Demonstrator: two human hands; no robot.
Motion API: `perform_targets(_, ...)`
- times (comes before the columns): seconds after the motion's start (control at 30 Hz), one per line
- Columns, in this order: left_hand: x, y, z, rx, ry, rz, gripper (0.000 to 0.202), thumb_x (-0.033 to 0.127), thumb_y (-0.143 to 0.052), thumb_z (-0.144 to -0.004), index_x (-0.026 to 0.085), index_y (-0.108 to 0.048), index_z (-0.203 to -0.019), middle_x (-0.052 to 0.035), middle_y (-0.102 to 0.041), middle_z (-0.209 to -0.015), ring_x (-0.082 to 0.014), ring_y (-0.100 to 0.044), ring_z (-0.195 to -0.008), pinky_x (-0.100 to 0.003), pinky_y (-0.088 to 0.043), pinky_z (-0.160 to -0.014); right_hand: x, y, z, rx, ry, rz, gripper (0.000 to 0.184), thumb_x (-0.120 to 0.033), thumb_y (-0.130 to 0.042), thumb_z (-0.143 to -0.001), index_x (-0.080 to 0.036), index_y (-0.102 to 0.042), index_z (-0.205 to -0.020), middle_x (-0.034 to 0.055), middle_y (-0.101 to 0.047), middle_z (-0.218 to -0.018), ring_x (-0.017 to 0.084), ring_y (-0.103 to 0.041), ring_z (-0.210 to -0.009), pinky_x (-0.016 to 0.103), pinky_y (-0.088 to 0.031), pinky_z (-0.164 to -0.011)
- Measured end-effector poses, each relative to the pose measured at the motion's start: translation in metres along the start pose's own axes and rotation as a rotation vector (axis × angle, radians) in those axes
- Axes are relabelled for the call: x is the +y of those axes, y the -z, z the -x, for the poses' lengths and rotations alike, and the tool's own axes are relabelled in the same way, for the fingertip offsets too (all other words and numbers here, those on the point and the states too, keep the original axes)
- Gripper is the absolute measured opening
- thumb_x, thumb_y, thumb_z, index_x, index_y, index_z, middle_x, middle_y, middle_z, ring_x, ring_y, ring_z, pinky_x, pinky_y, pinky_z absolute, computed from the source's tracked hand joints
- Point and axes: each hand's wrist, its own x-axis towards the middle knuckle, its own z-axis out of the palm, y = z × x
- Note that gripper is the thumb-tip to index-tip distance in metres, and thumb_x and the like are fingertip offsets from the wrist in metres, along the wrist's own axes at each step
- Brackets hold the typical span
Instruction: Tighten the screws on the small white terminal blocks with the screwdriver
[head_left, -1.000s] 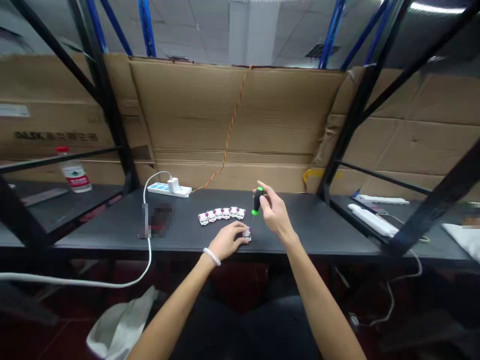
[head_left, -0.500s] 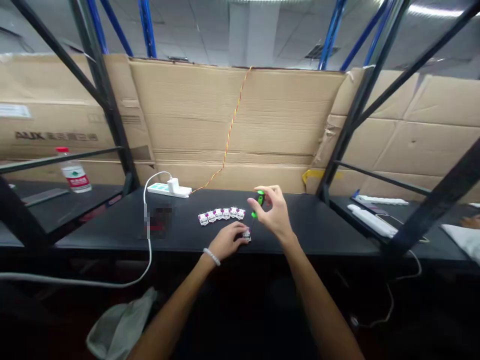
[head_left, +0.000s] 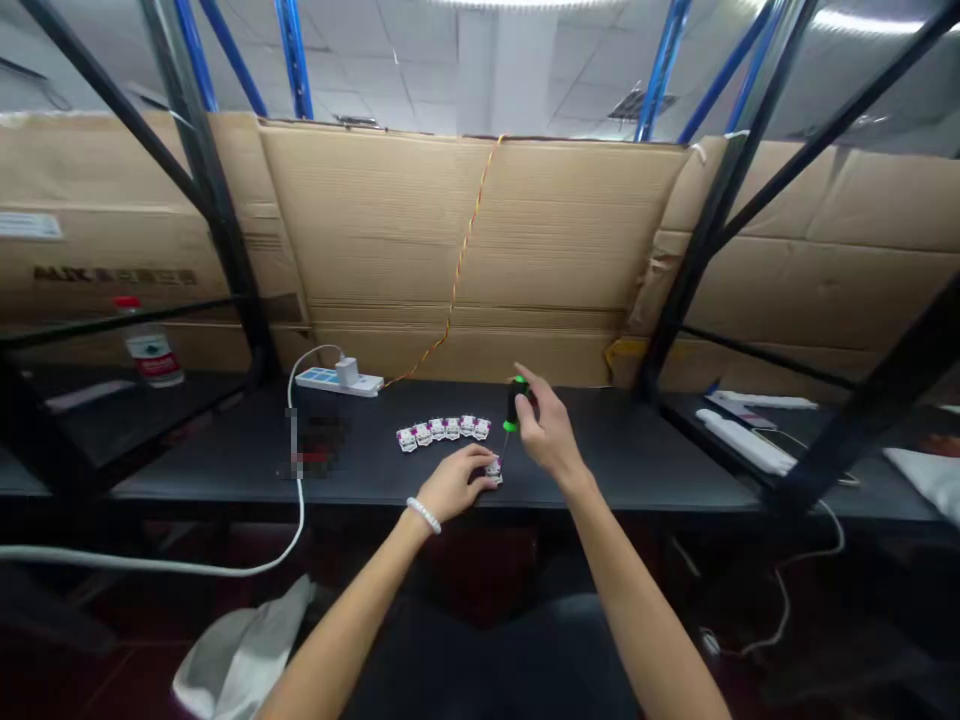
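Note:
My left hand, with a white beaded bracelet at the wrist, pinches a small white and purple part against the black tabletop near its front edge. A screwdriver with a black and green handle stands nearly upright in my right hand. Its thin shaft slants down to the small part; I cannot make out whether the tip touches it. The right thumb lies along the handle and the index finger stretches past its top. Behind the left hand, several like white and purple parts form a curved row.
A white power strip with a plugged-in charger lies at the back left, its cable hanging over the table's front edge. Cardboard walls the back. Dark metal posts flank the table. A water bottle stands far left.
My right fingers have shifted around the screwdriver handle; the index finger is now straighter and the handle sits slightly left. My left hand and the small part stay put.

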Motion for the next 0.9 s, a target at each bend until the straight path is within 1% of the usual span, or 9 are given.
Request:
perform_targets(0.07,0.0,0.0,0.0,0.002,-0.006,-0.003,0.025,0.025,-0.076,-0.095,0.022,-0.079,-0.119,-0.0085,-0.073,-0.132,-0.0269,-0.07,-0.121,-0.04,-0.053,-0.113,-0.001,0.0,0.0,0.009,0.0,0.002,0.036,-0.033,-0.053,-0.102,-0.025,-0.067,-0.135,0.0117,-0.068,-0.123,0.027,-0.067,-0.11,0.044,-0.059,-0.096)
perform_targets(0.2,0.0,0.0,0.0,0.003,-0.01,-0.004,0.025,0.024,-0.076,-0.094,0.022,-0.078,-0.119,-0.0083,-0.074,-0.13,-0.0266,-0.071,-0.12,-0.04,-0.053,-0.112,-0.002,0.001,0.001,0.052,-0.013,0.02,0.033,-0.04,-0.069,-0.094,-0.025,-0.073,-0.124,0.0094,-0.066,-0.11,0.025,-0.066,-0.095,0.043,-0.06,-0.089)
perform_targets(0.3,-0.001,-0.001,0.0,0.002,-0.009,-0.005,0.026,0.024,-0.076,-0.094,0.022,-0.078,-0.121,-0.008,-0.074,-0.131,-0.0263,-0.071,-0.12,-0.04,-0.054,-0.112,0.0,0.003,0.003,-0.001,0.004,-0.02,0.039,-0.031,-0.05,-0.104,-0.026,-0.065,-0.139,0.0109,-0.07,-0.117,0.026,-0.068,-0.103,0.046,-0.058,-0.097)
perform_targets(0.37,-0.001,-0.001,0.0,0.004,-0.008,-0.008,0.027,0.024,-0.076,-0.095,0.022,-0.078,-0.121,-0.0082,-0.073,-0.131,-0.0263,-0.07,-0.121,-0.04,-0.053,-0.113,0.001,0.004,0.004,-0.019,0.01,-0.039,0.042,-0.031,-0.045,-0.106,-0.026,-0.061,-0.145,0.0117,-0.07,-0.122,0.026,-0.068,-0.107,0.046,-0.058,-0.098)
perform_targets(0.53,0.001,0.001,0.0,-0.008,-0.014,-0.021,0.025,0.025,-0.076,-0.095,0.021,-0.078,-0.12,-0.0086,-0.073,-0.132,-0.0265,-0.071,-0.121,-0.04,-0.053,-0.113,0.004,0.007,0.01,0.07,-0.006,0.008,0.04,-0.044,-0.073,-0.093,-0.026,-0.071,-0.128,0.0094,-0.064,-0.112,0.025,-0.065,-0.095,0.041,-0.061,-0.083)
perform_targets(0.6,0.003,0.002,0.001,-0.016,-0.021,-0.027,0.025,0.024,-0.075,-0.096,0.021,-0.078,-0.121,-0.0086,-0.073,-0.132,-0.0265,-0.07,-0.122,-0.04,-0.053,-0.113,0.006,0.011,0.017,0.063,-0.031,-0.036,0.042,-0.042,-0.067,-0.098,-0.026,-0.067,-0.136,0.0099,-0.066,-0.115,0.025,-0.066,-0.098,0.041,-0.061,-0.087)
perform_targets(0.67,0.005,0.003,0.001,-0.017,-0.021,-0.037,0.027,0.023,-0.075,-0.096,0.021,-0.077,-0.122,-0.0086,-0.072,-0.133,-0.0266,-0.07,-0.123,-0.04,-0.053,-0.113,0.008,0.016,0.028,0.029,-0.078,-0.15,0.049,-0.038,-0.055,-0.104,-0.027,-0.055,-0.152,0.0112,-0.068,-0.125,0.025,-0.068,-0.107,0.044,-0.061,-0.096)
perform_targets(0.77,0.005,0.003,0.001,-0.017,-0.017,-0.053,0.027,0.025,-0.075,-0.097,0.021,-0.077,-0.124,-0.0089,-0.072,-0.133,-0.0266,-0.07,-0.122,-0.04,-0.054,-0.112,0.009,0.021,0.043,0.049,-0.121,-0.26,0.051,-0.038,-0.047,-0.108,-0.03,-0.046,-0.159,0.0114,-0.066,-0.136,0.025,-0.069,-0.112,0.045,-0.06,-0.1)
perform_targets(0.9,0.003,0.003,0.002,-0.016,-0.034,-0.064,0.027,0.025,-0.076,-0.096,0.021,-0.077,-0.123,-0.0091,-0.073,-0.133,-0.0267,-0.07,-0.122,-0.039,-0.054,-0.112,0.008,0.019,0.043,0.14,-0.05,-0.081,0.051,-0.042,-0.07,-0.096,-0.029,-0.063,-0.145,0.0119,-0.059,-0.132,0.027,-0.064,-0.114,0.043,-0.061,-0.091)
